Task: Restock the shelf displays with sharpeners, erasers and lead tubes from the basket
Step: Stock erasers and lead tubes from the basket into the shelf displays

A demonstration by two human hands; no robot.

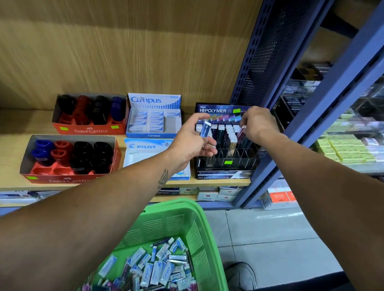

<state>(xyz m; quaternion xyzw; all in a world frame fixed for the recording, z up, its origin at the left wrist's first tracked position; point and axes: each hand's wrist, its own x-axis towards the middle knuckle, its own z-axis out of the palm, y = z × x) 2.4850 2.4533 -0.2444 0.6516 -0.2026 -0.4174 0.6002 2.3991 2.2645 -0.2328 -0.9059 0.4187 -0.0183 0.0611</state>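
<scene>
The black Hi-Polymer lead display [224, 171] stands at the right end of the wooden shelf, with several lead tubes upright in its clear slots. My left hand [192, 140] hovers in front of it and holds a blue lead tube [205, 129] between thumb and fingers. My right hand [257, 124] pinches a purple lead tube [241, 133] over the display's back right slots. Below, the green basket [186, 219] holds several erasers and lead tubes [158, 276].
Two red Faber-Castell sharpener boxes [37, 176] [60, 126] sit at the shelf's left. A Campus eraser box [153, 116] and a Pilot box [147, 147] stand mid-shelf. A blue metal upright [314, 126] borders the display on the right. Tiled floor lies below.
</scene>
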